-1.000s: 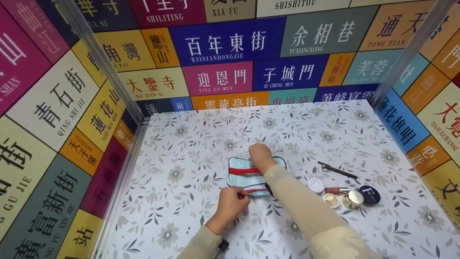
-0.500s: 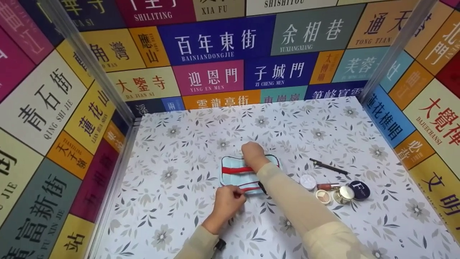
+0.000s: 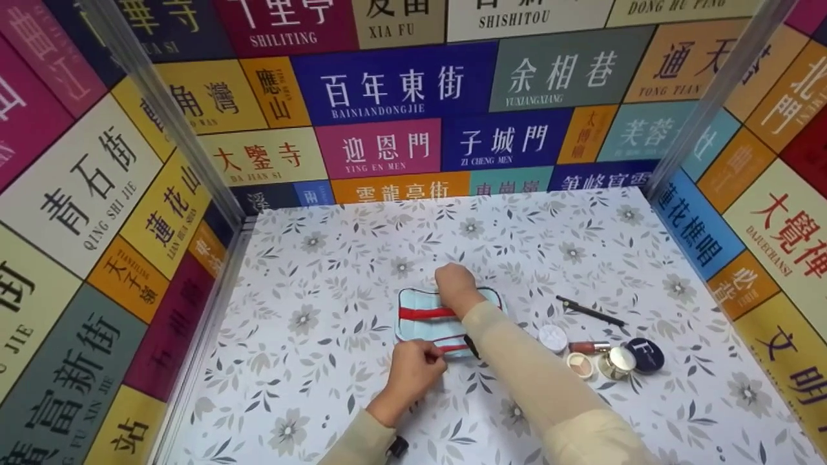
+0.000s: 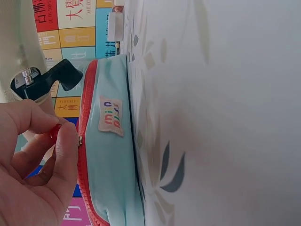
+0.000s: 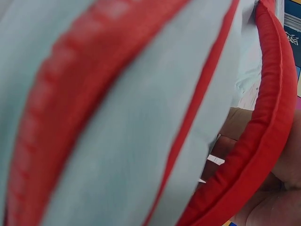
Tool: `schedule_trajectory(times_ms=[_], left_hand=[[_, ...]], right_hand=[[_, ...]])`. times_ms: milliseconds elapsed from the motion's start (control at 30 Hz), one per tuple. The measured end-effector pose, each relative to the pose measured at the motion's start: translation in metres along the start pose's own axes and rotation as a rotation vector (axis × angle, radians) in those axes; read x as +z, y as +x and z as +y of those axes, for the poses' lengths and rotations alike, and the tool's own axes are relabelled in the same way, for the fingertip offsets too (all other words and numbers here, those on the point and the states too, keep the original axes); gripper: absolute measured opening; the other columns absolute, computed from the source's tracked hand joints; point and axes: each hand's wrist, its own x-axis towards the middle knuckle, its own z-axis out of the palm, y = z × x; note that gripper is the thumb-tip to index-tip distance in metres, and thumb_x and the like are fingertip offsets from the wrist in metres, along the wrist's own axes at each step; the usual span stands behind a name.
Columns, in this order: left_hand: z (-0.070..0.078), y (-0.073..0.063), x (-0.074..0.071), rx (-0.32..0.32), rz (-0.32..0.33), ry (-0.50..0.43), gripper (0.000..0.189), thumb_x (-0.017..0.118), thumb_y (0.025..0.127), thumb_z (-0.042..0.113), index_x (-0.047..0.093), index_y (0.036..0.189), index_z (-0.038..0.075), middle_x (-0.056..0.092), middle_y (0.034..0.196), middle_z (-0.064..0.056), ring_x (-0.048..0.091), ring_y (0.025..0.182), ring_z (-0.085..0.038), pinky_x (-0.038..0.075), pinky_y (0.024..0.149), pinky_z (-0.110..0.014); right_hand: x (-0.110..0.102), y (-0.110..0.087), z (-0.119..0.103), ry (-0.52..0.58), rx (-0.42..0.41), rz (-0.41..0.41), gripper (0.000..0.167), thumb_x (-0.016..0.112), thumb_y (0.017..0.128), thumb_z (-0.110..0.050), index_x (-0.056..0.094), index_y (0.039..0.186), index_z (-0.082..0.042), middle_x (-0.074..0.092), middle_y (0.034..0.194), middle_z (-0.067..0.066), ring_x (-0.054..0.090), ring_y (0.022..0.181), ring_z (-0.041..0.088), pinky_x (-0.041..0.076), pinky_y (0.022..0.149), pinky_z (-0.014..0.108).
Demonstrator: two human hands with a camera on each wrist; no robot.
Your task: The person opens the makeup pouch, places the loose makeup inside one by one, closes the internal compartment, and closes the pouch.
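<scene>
A light-blue fabric pouch with red zipper trim (image 3: 413, 329) lies on the flowered table, its quilted inside and a red band showing in the head view. My left hand (image 3: 413, 371) is at the near left edge. There, thumb and fingertips pinch the red zipper pull (image 4: 55, 134), beside the pouch's front with its small lettered patch (image 4: 111, 116). My right hand (image 3: 455, 287) reaches over the pouch and grips its far side. In the right wrist view, curled fingers (image 5: 288, 167) show behind the red padded edge (image 5: 270, 113); their tips are partly hidden.
To the right lie a dark pencil (image 3: 591, 310), a white round case (image 3: 553, 339), a lip gloss tube (image 3: 585, 347), a three-shade compact (image 3: 579, 366), a gold-lidded jar (image 3: 617, 363) and a navy round compact (image 3: 645, 355). Sign-covered walls (image 3: 394, 84) enclose the table.
The head camera's view has shifted slightly. Both hands keep the same places on the pouch, with no clear movement against it.
</scene>
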Motion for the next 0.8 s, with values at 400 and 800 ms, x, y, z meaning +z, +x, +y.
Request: schedule_trajectory(times_ms=[400, 800], left_hand=[[-0.0003, 0.0037, -0.0050, 0.000, -0.056, -0.076, 0.012, 0.074, 0.083, 0.004, 0.077, 0.074, 0.012, 0.069, 0.066, 0.007, 0.054, 0.062, 0.000, 0.048, 0.059, -0.020], [0.0030, 0.0043, 0.0008, -0.051, -0.048, -0.084, 0.013, 0.074, 0.079, 0.003, 0.077, 0.073, 0.013, 0.069, 0.067, 0.008, 0.055, 0.064, 0.000, 0.049, 0.061, -0.021]], right_hand=[[0.0019, 0.0030, 0.0000, -0.033, -0.009, 0.023, 0.007, 0.073, 0.090, -0.001, 0.073, 0.096, 0.002, 0.074, 0.097, 0.019, 0.072, 0.095, 0.034, 0.060, 0.090, 0.046], [-0.0014, 0.0020, -0.0031, -0.038, 0.005, 0.022, 0.006, 0.068, 0.091, 0.003, 0.072, 0.093, 0.000, 0.074, 0.096, 0.017, 0.071, 0.093, 0.033, 0.061, 0.088, 0.045]])
